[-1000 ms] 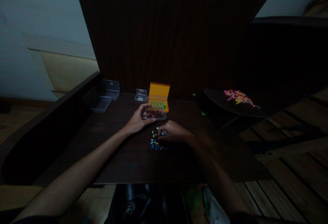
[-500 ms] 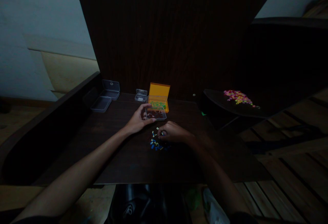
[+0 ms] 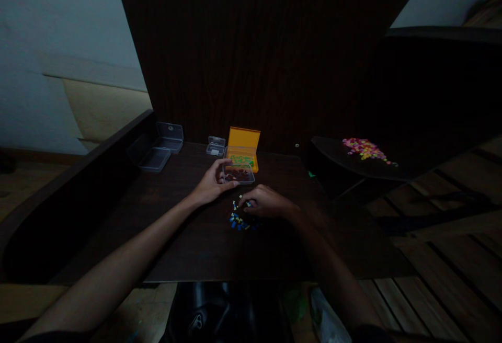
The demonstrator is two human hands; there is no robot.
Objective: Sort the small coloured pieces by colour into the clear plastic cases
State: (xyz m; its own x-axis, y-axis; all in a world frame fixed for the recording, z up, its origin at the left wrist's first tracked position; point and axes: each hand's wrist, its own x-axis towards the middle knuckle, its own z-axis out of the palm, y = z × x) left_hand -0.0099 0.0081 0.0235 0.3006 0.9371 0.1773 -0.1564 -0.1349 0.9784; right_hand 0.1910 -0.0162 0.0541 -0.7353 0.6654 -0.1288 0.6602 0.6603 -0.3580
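Observation:
My left hand [image 3: 212,183] is closed on the left end of a small clear plastic box [image 3: 251,181], with fingers behind it and the thumb along its front edge. Dark reddish-brown small pieces [image 3: 240,173] lie inside that box. My right hand [image 3: 266,202] is bent over the table just in front of the box, fingers curled and their tips low among loose pieces. What its fingertips hold, if anything, is too small and dark to make out. A scatter of small blue and pale yellow pieces [image 3: 239,222] lies beside and below these fingertips, partly covered by the hand.
Behind the held box stands an open yellow-orange box [image 3: 243,137] with green pieces. A small clear case [image 3: 215,146] is to its left, and open clear boxes [image 3: 155,159] stand farther left. Pink and yellow pieces [image 3: 364,149] are heaped on the right-hand ledge [image 3: 333,147].
The fingers of my right hand have shifted slightly left and away from me, stretching out a little over the loose pieces. My left hand and the box have stayed in place.

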